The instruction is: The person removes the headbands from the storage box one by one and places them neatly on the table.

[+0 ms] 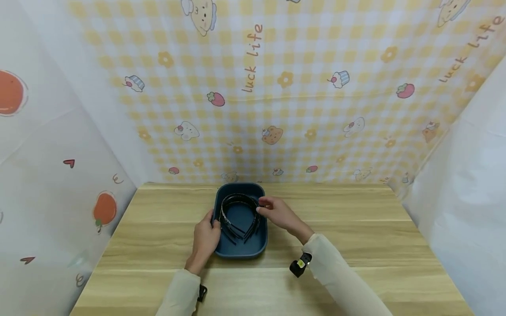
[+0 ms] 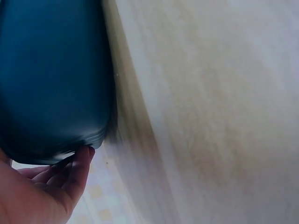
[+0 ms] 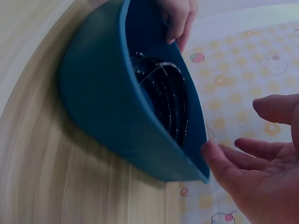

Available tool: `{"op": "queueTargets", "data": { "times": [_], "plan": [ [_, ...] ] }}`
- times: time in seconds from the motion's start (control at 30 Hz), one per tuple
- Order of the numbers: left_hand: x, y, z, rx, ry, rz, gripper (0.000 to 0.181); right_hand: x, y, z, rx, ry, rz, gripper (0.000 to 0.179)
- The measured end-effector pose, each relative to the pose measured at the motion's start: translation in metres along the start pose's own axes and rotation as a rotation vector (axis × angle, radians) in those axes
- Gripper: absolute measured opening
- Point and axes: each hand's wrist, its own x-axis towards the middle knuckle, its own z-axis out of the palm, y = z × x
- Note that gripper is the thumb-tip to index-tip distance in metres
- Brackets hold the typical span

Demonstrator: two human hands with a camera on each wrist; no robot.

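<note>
A dark blue plastic bin (image 1: pixel 241 251) with rounded corners stands on the table, and inside lie several black headbands (image 1: pixel 239 198) nested together. Small glittering dots run along the headbands (image 3: pixel 177 74) in the right wrist view. My left hand (image 1: pixel 206 237) grips the bin's left wall, thumb over the rim and fingers on the outside. In the left wrist view its fingers show against the bin's outer wall (image 2: pixel 56 74). My right hand (image 1: pixel 281 215) is at the right rim, fingers and thumb spread apart; in the right wrist view one fingertip is at the rim's corner, and nothing is held.
The wood-grain table (image 1: pixel 336 245) spreads to both sides of the bin. Behind it hangs a yellow-checked cloth (image 1: pixel 253 114) with cartoon prints. White sheets (image 1: pixel 466 166) close off the left and right sides.
</note>
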Motion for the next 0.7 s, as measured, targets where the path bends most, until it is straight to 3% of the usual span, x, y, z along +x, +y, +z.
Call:
{"op": "queueTargets", "data": {
  "times": [0.2, 0.7],
  "plan": [
    [-0.002, 0.002, 0.001, 0.025, 0.022, 0.023, 0.04, 0.006, -0.008, 0.007, 0.055, -0.086, 0.079, 0.059],
    [-0.004, -0.001, 0.004, 0.069, 0.03, 0.064, 0.039, 0.023, -0.018, 0.031, 0.068, -0.068, 0.202, 0.072]
  ]
}}
